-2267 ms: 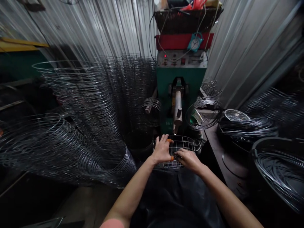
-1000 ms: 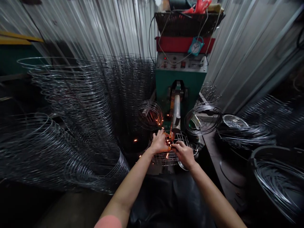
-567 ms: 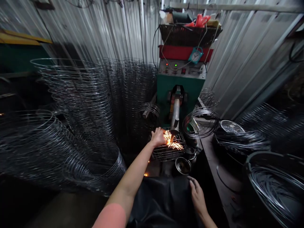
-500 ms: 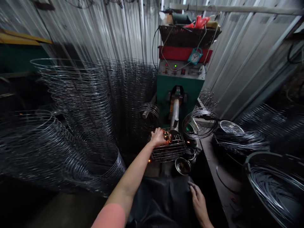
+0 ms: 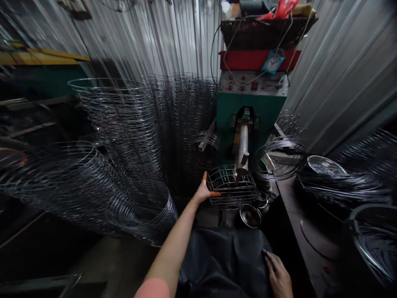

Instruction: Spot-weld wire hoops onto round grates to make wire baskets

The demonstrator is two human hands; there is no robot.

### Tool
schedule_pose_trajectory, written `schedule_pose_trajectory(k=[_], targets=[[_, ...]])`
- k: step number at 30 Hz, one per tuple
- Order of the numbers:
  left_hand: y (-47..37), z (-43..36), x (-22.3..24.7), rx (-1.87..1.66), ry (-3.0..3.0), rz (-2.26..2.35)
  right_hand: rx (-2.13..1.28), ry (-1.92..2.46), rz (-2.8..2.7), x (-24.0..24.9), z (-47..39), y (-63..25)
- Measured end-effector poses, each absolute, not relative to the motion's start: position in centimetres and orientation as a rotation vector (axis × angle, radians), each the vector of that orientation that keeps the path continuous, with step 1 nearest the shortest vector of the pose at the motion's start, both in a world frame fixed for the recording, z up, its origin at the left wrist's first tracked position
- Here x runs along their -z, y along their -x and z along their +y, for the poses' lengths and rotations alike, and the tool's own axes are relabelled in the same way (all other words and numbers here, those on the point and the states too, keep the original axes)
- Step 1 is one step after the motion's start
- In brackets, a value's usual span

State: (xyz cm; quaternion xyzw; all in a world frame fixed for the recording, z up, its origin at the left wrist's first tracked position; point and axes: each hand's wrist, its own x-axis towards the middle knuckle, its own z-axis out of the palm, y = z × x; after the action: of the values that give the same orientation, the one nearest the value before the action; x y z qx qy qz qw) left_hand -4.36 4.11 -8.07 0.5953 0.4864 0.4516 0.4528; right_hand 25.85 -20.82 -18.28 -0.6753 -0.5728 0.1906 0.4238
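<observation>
A wire basket-like frame [image 5: 232, 193] of curved and straight metal rods sits beneath the metal arm [image 5: 243, 147] of a green welding machine [image 5: 226, 107]. At the frame's left end is my left hand [image 5: 204, 193], wearing orange finger covers. Its thumb reaches across the near rods and a finger points upward, spread apart; the other fingers are mostly hidden. My right hand [image 5: 278, 273] lies on the black apron [image 5: 223, 258] over my lap, its smudged fingers stretched out and holding nothing visible.
Tall stacks of wire rings [image 5: 124, 124] crowd the left. A small metal bowl [image 5: 250, 216] stands below the frame. Wire coils [image 5: 279, 159] hang right of the machine, and a dark bucket [image 5: 356, 240] holds more wire. A blue clock [image 5: 273, 62] hangs above the controls.
The orange sparks at the frame are gone and the machine's green light is off. My left hand has shifted from the frame's top to its left end, fingers spreading. The view has turned left.
</observation>
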Motion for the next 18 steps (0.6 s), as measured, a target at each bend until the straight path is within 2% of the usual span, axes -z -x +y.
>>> schedule_pose_trajectory(k=[3,9,11,15,18], targets=[[3.5,3.9,8.7,-1.266,-1.390,1.214,-0.602,1.705,-1.475,14.4,-19.2,-25.3],[3.8,0.3,7.1,-1.350,-1.592,1.248,-1.037,1.453,-1.896,0.2,-15.1,-21.0],[4.1,-1.3,6.4,-1.365,-1.714,1.280,-1.176,1.365,-1.976,-3.1,-13.4,-19.3],[4.1,-3.7,5.6,-1.198,-1.946,1.261,-1.363,1.332,-2.072,-4.6,-9.8,-16.9],[3.3,-4.7,4.8,-1.051,-2.062,1.257,-1.101,1.525,-2.173,-2.8,-8.0,-15.6]])
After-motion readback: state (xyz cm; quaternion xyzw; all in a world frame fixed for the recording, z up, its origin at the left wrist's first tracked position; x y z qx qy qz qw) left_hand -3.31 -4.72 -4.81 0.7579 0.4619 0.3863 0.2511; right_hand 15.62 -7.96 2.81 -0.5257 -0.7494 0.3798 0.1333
